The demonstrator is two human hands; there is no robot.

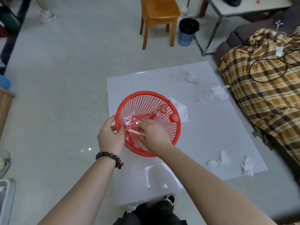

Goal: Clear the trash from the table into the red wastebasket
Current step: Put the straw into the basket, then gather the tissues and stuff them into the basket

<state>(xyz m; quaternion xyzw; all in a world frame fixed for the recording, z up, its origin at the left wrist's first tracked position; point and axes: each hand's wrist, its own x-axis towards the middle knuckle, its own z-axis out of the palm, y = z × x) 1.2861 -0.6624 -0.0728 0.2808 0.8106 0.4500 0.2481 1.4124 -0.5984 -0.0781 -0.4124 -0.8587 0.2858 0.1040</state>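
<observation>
- Red wastebasket (173, 127) is seen at frame centre, tilted toward the camera, over the left part of a white sheet (203, 135).
- Left hand (112, 137) is closed on the basket's near-left rim, thumb inside, fingers outside.
- Right hand (154, 135) is placed inside the basket mouth, fingers pinched on a white strip (135, 132) beside crumpled clear plastic (138, 120).
- Red bottle cap (174, 117) is seen inside at the right wall, apart from both hands.
- Flat tissue (181, 109) lies just right of the basket, partly behind it.
- Crumpled tissues are left on the sheet: upper right (191, 77), right of that (215, 93), lower right (218, 160) and (247, 165), all well apart from the hands.
- Torn clear wrapper (152, 176) lies below the basket, under the right forearm.
</observation>
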